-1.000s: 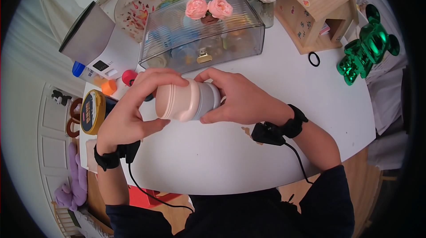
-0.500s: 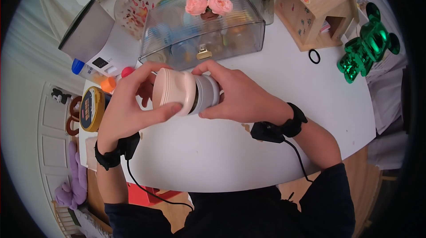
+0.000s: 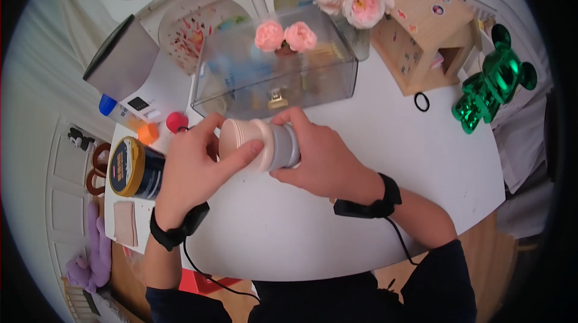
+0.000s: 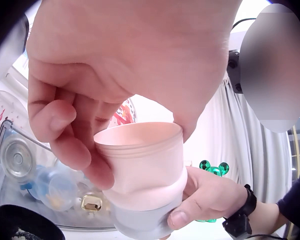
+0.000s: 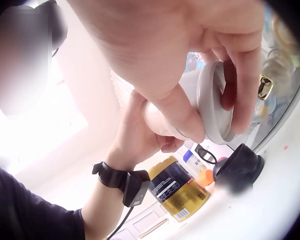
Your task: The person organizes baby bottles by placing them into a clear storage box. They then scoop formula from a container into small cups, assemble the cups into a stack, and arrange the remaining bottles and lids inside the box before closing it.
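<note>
Left hand point(image 3: 195, 165) pinches the cup point(image 3: 239, 133) by its pink end, right hand point(image 3: 330, 160) grips the grey end point(image 3: 284, 148), above the white table point(image 3: 289, 226), apparently twisting, which calls next for steady opposing holds.

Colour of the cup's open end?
Pale pink. The cup shows it best in the left wrist view.

Pale curtains point(image 4: 236, 150) hang — white table point(image 3: 385, 133), wooden floor point(image 3: 481, 248).

Pink-and-grey cup point(image 3: 276, 142), held tilted sideways, hollow pink end leftward.
</note>
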Demonstrator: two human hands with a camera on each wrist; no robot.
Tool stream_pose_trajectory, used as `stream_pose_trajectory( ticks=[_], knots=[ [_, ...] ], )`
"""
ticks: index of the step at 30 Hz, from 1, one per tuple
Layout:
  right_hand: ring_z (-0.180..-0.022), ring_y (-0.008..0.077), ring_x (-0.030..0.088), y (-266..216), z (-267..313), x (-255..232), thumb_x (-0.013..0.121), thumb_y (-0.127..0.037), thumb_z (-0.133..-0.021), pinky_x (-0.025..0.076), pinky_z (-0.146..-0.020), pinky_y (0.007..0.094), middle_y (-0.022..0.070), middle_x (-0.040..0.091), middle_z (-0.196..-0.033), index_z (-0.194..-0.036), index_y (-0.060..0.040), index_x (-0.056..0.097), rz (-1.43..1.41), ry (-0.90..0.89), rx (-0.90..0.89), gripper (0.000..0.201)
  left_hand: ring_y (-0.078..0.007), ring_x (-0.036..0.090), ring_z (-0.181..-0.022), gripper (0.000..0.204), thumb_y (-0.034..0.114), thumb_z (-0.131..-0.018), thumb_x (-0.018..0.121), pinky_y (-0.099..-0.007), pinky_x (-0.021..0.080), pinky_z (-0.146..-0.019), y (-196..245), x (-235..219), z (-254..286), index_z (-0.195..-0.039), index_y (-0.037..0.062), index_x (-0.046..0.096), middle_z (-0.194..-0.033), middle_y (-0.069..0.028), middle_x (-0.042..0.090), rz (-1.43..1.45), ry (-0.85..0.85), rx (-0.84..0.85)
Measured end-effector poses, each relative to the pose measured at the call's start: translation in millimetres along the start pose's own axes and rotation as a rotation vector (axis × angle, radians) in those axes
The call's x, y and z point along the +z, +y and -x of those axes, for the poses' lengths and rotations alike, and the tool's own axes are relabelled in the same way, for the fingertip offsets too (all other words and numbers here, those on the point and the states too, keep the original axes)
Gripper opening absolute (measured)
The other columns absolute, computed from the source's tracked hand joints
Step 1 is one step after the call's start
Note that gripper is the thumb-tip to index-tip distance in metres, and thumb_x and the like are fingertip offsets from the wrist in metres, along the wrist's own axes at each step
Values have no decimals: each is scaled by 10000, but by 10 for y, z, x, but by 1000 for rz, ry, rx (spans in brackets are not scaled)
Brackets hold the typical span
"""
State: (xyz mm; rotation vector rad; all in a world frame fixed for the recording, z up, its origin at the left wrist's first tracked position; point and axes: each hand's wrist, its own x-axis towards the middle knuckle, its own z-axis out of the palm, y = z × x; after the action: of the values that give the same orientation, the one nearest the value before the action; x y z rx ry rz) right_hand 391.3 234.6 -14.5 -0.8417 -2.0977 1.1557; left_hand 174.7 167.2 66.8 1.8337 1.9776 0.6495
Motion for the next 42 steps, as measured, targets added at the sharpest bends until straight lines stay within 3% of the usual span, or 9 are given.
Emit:
stream_pose_trajectory(
  ticks=[3, 12, 18, 24, 27, 33, 39, 42],
  knots=[
    [-1078, 485, 732, -11, 4, 21, 860, -133, -820, 572, -943, 529, 283, 727, -1206, -1371, 7, 433, 5, 15, 17, 712, -76, 546, -618, 511, 481, -944, 817, -272, 417, -590, 3, 56, -16, -1074, -3, 720, -665, -13, 615, -11, 29, -48],
    [-1054, 490, 734, 102, -32, 97, 900, -167, -817, 582, -902, 532, 289, 723, -1151, -1325, -1, 413, 28, 89, 12, 723, -73, 562, -706, 493, 425, -944, 830, -262, 428, -657, -96, 229, -104, -1181, 14, 697, -774, -5, 643, 170, 90, -20],
    [-1076, 501, 716, 149, -30, 156, 935, -193, -801, 587, -870, 531, 274, 666, -1203, -1300, -17, 378, 2, 128, 52, 769, -75, 533, -681, 528, 445, -872, 884, -261, 406, -645, -153, 237, -176, -1121, 15, 704, -726, 1, 599, 14, 207, 196],
    [-1057, 467, 689, 117, 20, 217, 953, -186, -773, 583, -849, 524, 224, 593, -1205, -1286, -18, 380, 147, 182, -1, 787, -80, 482, -601, 490, 453, -884, 873, -267, 368, -588, -61, 227, -116, -993, 9, 699, -635, -1, 568, 49, 179, -32],
    [-1042, 447, 681, 60, 47, 191, 956, -175, -754, 586, -827, 515, 209, 584, -1186, -1280, -12, 387, 255, 274, -103, 792, -137, 547, -494, 601, 559, -803, 912, -294, 403, -510, -13, 217, -82, -869, 7, 682, -566, -44, 590, 60, 281, -87],
    [-1041, 421, 685, -3, 105, 221, 951, -157, -722, 598, -816, 484, 192, 586, -1190, -1250, 4, 415, 226, 316, -174, 769, -60, 526, -534, 544, 477, -794, 950, -254, 373, -511, 94, 206, 2, -896, 12, 687, -584, -2, 581, 116, 292, -50],
    [-1036, 401, 691, -13, 109, 227, 953, -159, -697, 603, -818, 476, 180, 616, -1162, -1246, 3, 411, 290, 358, -255, 788, -45, 481, -547, 512, 387, -750, 968, -229, 363, -521, 93, 193, 44, -972, 8, 704, -635, 10, 610, 226, 300, 18],
    [-1006, 395, 696, -22, 97, 228, 954, -171, -690, 599, -793, 473, 173, 622, -1122, -1231, -6, 411, 264, 367, -265, 785, -58, 534, -600, 530, 346, -724, 962, -236, 422, -578, 124, 151, 70, -1052, 4, 725, -678, 6, 643, 222, 279, 45]
  ],
)
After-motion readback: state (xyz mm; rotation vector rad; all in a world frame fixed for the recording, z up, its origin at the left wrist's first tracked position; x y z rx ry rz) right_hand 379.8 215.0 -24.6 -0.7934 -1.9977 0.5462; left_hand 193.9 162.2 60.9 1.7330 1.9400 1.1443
